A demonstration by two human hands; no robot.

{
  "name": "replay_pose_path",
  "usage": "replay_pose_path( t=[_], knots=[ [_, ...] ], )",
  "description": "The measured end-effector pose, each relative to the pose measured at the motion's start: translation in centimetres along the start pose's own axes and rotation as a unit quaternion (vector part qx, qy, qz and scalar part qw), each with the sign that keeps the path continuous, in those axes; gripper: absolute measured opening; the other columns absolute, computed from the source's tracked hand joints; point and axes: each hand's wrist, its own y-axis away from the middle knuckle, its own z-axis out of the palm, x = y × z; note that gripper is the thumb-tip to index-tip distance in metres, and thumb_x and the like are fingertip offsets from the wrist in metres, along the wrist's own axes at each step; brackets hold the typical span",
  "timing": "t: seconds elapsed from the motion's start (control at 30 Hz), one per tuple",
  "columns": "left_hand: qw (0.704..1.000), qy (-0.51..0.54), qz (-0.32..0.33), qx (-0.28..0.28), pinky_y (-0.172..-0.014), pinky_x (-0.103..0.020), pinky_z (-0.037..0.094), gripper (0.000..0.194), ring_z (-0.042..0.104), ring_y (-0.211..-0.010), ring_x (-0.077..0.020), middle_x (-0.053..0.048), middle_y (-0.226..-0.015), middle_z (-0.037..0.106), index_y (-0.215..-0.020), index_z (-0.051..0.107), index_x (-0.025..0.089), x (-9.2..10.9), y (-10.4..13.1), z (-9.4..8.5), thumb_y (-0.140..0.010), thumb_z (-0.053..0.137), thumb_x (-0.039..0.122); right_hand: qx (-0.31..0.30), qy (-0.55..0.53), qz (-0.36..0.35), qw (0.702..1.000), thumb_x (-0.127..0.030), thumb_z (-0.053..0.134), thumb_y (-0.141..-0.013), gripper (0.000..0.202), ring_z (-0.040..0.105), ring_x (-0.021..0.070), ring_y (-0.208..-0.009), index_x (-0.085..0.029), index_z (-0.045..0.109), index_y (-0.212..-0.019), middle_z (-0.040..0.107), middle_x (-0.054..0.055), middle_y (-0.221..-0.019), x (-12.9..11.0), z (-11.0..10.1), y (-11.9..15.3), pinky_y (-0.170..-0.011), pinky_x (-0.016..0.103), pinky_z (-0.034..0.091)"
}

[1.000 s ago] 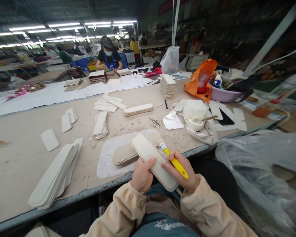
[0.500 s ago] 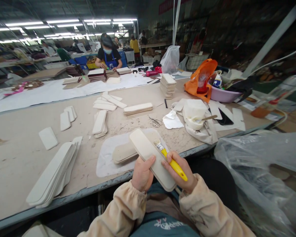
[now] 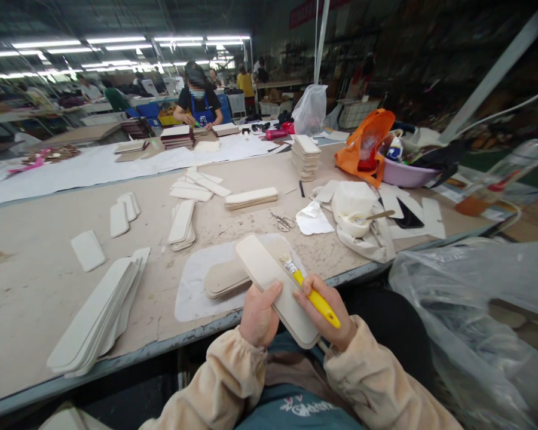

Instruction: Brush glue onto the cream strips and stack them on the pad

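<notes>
A long cream panel with rounded ends is held tilted over the table's front edge. My left hand grips its left side, thumb on top. My right hand is closed round a yellow-handled brush and also touches the panel's right edge. The brush's bristles point away from me, beside the panel. Behind the panel, more rounded pieces lie on a white sheet, partly hidden by it.
A fanned stack of long panels lies front left, with smaller stacks beyond. Scissors, a white tub and an orange bag are to the right. A person works across the table.
</notes>
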Motion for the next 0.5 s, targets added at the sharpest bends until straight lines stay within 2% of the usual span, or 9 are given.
replay_pose_path(
  t=[0.13,0.33,0.5],
  knots=[
    [1.000,0.011,0.000,0.014,-0.093,-0.036,0.049,0.041,0.066,-0.094,-0.0210,-0.007,-0.096,0.073,-0.108,0.064,0.015,0.7,-0.5,-0.1,-0.069,0.076,0.017,-0.017,-0.060,0.030,0.998,-0.031,0.063,-0.085,0.026,0.043,0.0086,-0.058,-0.023,0.038,-0.085,0.046,-0.006,-0.072,0.0,-0.4,-0.1,-0.054,0.021,0.038],
    [0.993,0.025,0.062,0.095,-0.095,-0.033,0.049,0.033,0.066,-0.093,-0.0182,-0.004,-0.095,0.073,-0.100,0.066,0.016,2.5,-1.7,-0.9,-0.068,0.076,0.015,-0.031,-0.165,0.063,0.984,-0.037,0.066,-0.083,0.038,0.043,0.0081,-0.060,-0.025,0.031,-0.089,0.049,-0.005,-0.080,-0.5,-0.9,-0.3,-0.056,0.022,0.039],
    [0.995,0.018,0.059,0.081,-0.093,-0.031,0.050,0.037,0.065,-0.098,-0.0183,-0.004,-0.100,0.073,-0.105,0.064,0.018,2.5,-1.5,-1.0,-0.070,0.076,0.018,-0.008,-0.119,0.061,0.991,-0.038,0.063,-0.084,0.034,0.044,0.0093,-0.060,-0.024,0.032,-0.089,0.049,-0.004,-0.078,-0.6,-0.7,-0.4,-0.058,0.023,0.041]
  ],
)
